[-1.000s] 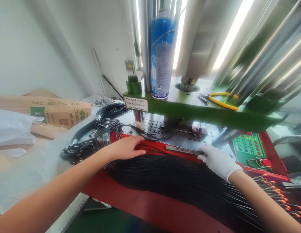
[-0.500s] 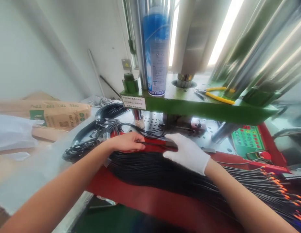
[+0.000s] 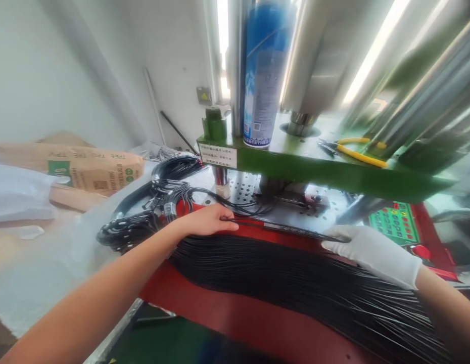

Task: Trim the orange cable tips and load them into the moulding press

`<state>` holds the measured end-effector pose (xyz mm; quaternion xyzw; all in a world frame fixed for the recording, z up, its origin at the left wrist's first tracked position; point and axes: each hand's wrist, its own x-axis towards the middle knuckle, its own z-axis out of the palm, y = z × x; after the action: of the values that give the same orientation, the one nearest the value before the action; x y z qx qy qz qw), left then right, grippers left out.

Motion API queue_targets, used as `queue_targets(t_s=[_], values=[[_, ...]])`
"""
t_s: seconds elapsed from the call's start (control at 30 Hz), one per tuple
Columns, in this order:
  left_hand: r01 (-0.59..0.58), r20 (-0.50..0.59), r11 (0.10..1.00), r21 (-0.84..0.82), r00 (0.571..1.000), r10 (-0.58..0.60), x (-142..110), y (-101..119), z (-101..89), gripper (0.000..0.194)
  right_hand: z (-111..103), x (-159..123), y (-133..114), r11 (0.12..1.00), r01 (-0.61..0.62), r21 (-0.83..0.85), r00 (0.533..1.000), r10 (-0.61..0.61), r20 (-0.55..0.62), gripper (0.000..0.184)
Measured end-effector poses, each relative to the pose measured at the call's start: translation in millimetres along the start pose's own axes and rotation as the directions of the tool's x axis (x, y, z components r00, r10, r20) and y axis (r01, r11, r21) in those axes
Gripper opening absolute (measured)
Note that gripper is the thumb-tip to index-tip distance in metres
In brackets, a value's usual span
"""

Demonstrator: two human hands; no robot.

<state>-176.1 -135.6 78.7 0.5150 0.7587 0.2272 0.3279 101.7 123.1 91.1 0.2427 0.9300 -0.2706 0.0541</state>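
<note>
My bare left hand pinches the end of a thin black wire stretched to the right above a broad bundle of black wires lying on the red machine table. My right hand, in a white glove, pinches the same wire at its other end. The wire runs taut between the two hands, in front of the perforated metal plate under the green press platform.
A blue spray can and yellow-handled pliers sit on the green platform. Coiled black cables lie left of the plate. Brown paper sacks and clear plastic lie at the left. A green button panel is at the right.
My gloved right hand has slid to the right along the wire, away from my left hand, drawing one wire out taut. The left hand has stayed in place.
</note>
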Motion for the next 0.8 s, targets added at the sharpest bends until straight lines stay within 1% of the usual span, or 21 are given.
queue_targets(t_s=[0.03,0.1,0.13,0.17,0.2,0.27,0.3,0.37,0.43,0.47,0.53,0.57,0.6,0.63,0.67,0.73,0.77,0.8], values=[[-0.003,0.018,1.0,0.003,1.0,0.003,2.3,-0.7,1.0,0.041,-5.0,-7.3,0.0,1.0,-0.029,-0.004,0.998,0.029,-0.063,0.041],[-0.008,0.043,1.0,0.008,0.999,0.007,4.9,-2.1,2.3,0.041,-9.0,-16.9,-3.5,0.997,-0.081,-0.021,0.975,0.074,-0.21,0.038],[-0.007,0.046,1.0,0.011,0.999,0.006,5.5,-3.1,2.9,0.041,-7.6,-18.4,-4.3,0.994,-0.103,-0.045,0.958,0.087,-0.273,0.036],[-0.002,0.04,1.0,0.017,0.999,0.001,5.8,-4.5,4.0,0.04,-4.3,-17.4,-3.2,0.989,-0.124,-0.082,0.949,0.094,-0.301,0.034],[0.005,0.021,0.999,0.032,1.0,-0.006,6.1,-6.5,5.5,0.04,0.1,-14.5,0.3,0.98,-0.146,-0.132,0.95,0.102,-0.296,0.033],[0.013,-0.032,0.996,0.086,0.999,-0.01,6.7,-11.7,10.1,0.038,8.2,-6.4,12.9,0.955,-0.19,-0.23,0.966,0.14,-0.218,0.035],[0.011,-0.055,0.993,0.119,0.998,-0.005,7.4,-14.7,12.9,0.038,9.7,-3.2,19.8,0.954,-0.187,-0.234,0.971,0.144,-0.191,0.035],[0.001,-0.086,0.982,0.186,0.996,0.015,9.4,-20.4,18.3,0.038,4.3,-2.4,28.4,0.972,-0.164,-0.166,0.977,0.137,-0.163,0.036],[-0.01,-0.104,0.969,0.245,0.994,0.037,12.8,-24.9,21.6,0.039,-9.7,-9.3,24.9,0.986,-0.151,-0.064,0.965,0.133,-0.226,0.032],[-0.011,-0.111,0.964,0.267,0.993,0.042,15.0,-26.5,22.3,0.04,-17.4,-14.0,19.1,0.987,-0.157,-0.021,0.948,0.145,-0.284,0.029],[-0.006,-0.103,0.956,0.293,0.994,0.038,20.3,-27.9,22.1,0.039,-28.6,-20.9,5.2,0.986,-0.16,0.043,0.891,0.163,-0.424,0.024],[-0.002,-0.087,0.954,0.301,0.996,0.03,22.9,-27.7,21.7,0.037,-30.4,-21.6,0.0,0.986,-0.156,0.066,0.864,0.168,-0.475,0.024],[0.005,-0.069,0.951,0.309,0.997,0.017,25.3,-27.0,21.2,0.035,-29.7,-20.0,-2.3,0.984,-0.156,0.085,0.851,0.178,-0.494,0.024],[0.011,-0.051,0.947,0.32,0.999,0.006,27.4,-25.9,20.9,0.033,-26.9,-16.6,-1.4,0.981,-0.166,0.097,0.852,0.192,-0.487,0.024],[0.01,-0.038,0.943,0.334,0.999,0.002,29.0,-24.6,20.8,0.031,-23.3,-12.2,2.6,0.977,-0.186,0.1,0.864,0.211,-0.458,0.025],[-0.006,-0.023,0.936,0.351,1.0,0.015,31.0,-22.6,21.1,0.027,-18.3,-5.0,15.8,0.967,-0.238,0.096,0.883,0.256,-0.393,0.029],[0.003,-0.045,0.94,0.342,0.999,0.013,31.7,-22.5,21.4,0.026,-19.3,-4.9,22.1,0.962,-0.257,0.094,0.885,0.273,-0.377,0.031],[0.034,-0.097,0.946,0.322,0.995,-0.003,32.3,-23.4,21.7,0.024,-23.5,-8.4,26.0,0.959,-0.266,0.094,0.884,0.282,-0.374,0.029]])
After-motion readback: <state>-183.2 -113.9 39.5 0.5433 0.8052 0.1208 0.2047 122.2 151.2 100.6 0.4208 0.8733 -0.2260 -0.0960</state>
